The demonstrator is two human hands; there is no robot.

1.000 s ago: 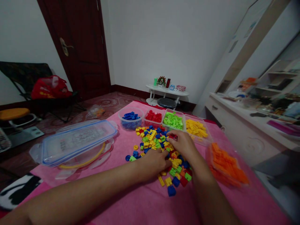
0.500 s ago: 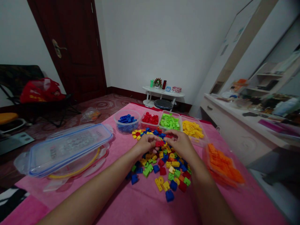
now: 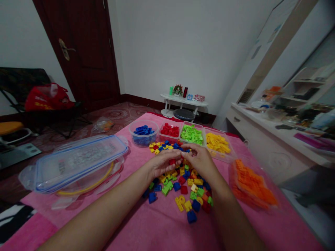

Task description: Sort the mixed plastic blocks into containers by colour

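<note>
Beneath the left hand (image 3: 162, 163), bricks (image 3: 172, 173) lie partly hidden.

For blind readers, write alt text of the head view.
Left hand and right hand close together over a pile of mixed toy bricks on pink cloth, a red brick at the left one. Behind: tubs of blue, red, green and yellow bricks; orange-filled tub at right, lids at left.

Pink cloth (image 3: 157, 226) here, and look at those mixed blocks (image 3: 190, 182): yellow, blue, red, green! There go all-blue blocks (image 3: 143, 130), red ones (image 3: 169, 130), lime ones (image 3: 192, 135), yellow ones (image 3: 217, 143), blazing orange ones (image 3: 252, 183)! Blue trims a clear lid (image 3: 81, 162), the door (image 3: 78, 52) glowers reddish-brown, swirls pattern the floor (image 3: 128, 108).
</note>
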